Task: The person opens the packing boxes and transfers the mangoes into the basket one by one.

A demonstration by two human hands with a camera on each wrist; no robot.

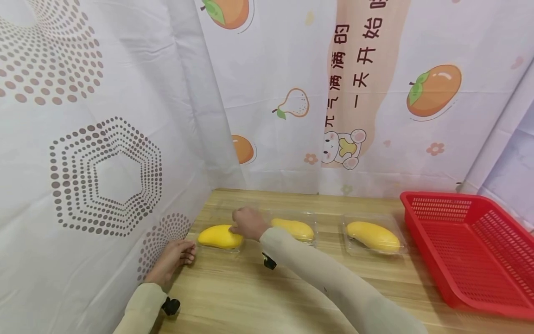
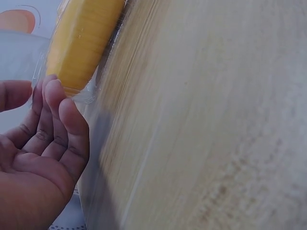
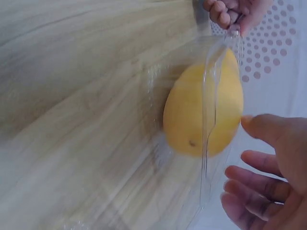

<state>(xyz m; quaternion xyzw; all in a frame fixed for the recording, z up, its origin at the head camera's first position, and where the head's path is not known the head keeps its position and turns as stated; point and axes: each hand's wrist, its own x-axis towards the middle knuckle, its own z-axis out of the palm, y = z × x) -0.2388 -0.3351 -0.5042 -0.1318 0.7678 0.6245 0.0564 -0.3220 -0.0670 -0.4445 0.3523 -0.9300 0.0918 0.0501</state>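
A yellow mango (image 1: 220, 236) lies in a clear plastic box (image 3: 207, 172) at the left of the table. My right hand (image 1: 250, 222) is over the right end of this mango. In the right wrist view its thumb tip meets the mango's side, while the other fingers are spread and loosely bent. My left hand (image 1: 173, 260) is at the box's left end, palm turned inward. In the left wrist view the thumb and bent fingertips (image 2: 55, 91) stand right at the box's clear edge, overlapping it.
Two more mangoes, a middle one (image 1: 294, 229) and a right one (image 1: 373, 235), lie in clear boxes along the wooden table (image 1: 233, 292). A red plastic basket (image 1: 450, 287) stands at the right. Printed curtains (image 1: 267, 139) hang behind and along the left side.
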